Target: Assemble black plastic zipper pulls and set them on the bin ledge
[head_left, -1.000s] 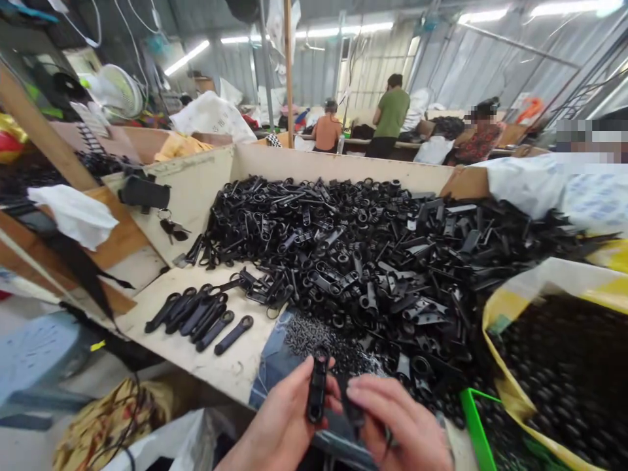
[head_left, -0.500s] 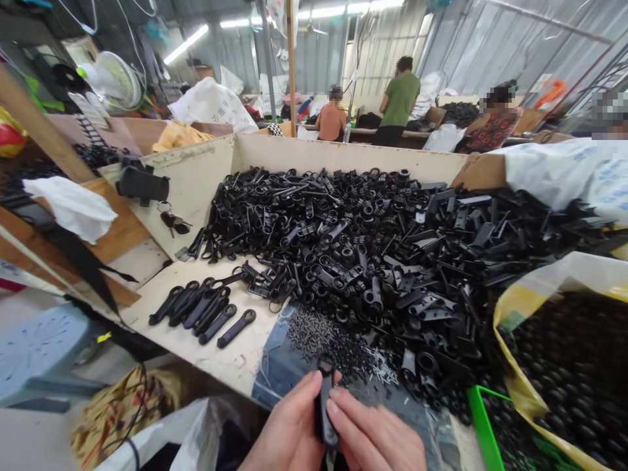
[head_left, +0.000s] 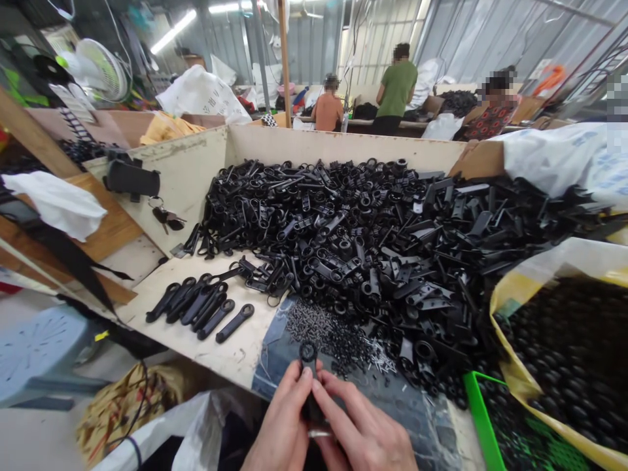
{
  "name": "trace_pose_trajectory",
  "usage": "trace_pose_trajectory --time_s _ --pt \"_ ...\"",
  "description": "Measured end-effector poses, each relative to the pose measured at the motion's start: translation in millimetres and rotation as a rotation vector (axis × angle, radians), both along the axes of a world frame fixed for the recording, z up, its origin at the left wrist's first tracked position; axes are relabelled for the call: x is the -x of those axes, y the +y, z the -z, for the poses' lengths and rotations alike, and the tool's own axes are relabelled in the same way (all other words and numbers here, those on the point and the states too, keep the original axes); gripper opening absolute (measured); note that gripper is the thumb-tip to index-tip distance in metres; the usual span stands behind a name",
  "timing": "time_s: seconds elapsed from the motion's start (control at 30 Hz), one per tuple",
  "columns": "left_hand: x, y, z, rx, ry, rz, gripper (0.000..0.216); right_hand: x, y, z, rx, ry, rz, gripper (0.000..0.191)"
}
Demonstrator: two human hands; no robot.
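I log, from the head view, the left hand point(head_left: 284, 418) with its grip closed around a black ring-ended part point(head_left: 309, 354), ring pointing away, while the right hand point(head_left: 366, 425) has a narrow grip on the same part from the right. I note the part above a blue sheet point(head_left: 275, 353), near small loose fasteners point(head_left: 307, 324); a metallic piece point(head_left: 320, 432) shows between the hands, mostly hidden. Similar black handles point(head_left: 234, 324) lie left on the pale surface point(head_left: 262, 320).
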State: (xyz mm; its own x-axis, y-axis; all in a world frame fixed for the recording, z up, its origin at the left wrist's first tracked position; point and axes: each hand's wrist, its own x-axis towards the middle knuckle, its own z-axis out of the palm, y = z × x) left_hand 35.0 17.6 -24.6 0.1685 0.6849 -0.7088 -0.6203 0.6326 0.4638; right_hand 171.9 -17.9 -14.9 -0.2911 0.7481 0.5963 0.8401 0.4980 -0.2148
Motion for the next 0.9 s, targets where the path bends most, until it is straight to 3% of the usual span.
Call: trace_pose_trajectory --time_s 0.1,0.27,0.4,0.53,0.6,0.73,0.83,0.9 --pt "0 -3 1.8 -0.061 0.045 0.003 0.035 8 -6 16.6 -0.011 0.148 0.036 0.038" --pt "5 -10 -1.0 -0.327 0.159 0.166 0.034 23 -14 41.8 -0.030 0.313 0.067 0.043" --pt "6 -10 -8.5 -0.405 0.303 0.221 0.033 26 -14 39.8 -0.066 0.341 0.093 0.048" --pt "6 -6 -8.9 -0.410 0.374 0.196 0.036 15 -14 31.0 0.012 0.338 -0.026 0.044" --pt "7 -4 -7.4 -0.374 0.354 0.214 0.043 9 -14 26.1 0.129 0.490 -0.018 0.036" --pt "13 -4 -11.6 -0.431 0.368 0.409 0.051 4 -5 12.6 0.509 0.976 0.187 0.030" --pt "24 -7 -22.6 -0.517 0.399 0.544 0.053 8 7 3.4 0.863 1.269 0.056 0.041" --pt "33 -12 -29.2 -0.549 0.454 0.607 0.056 13 13 0.3 1.015 1.356 -0.069 0.044"
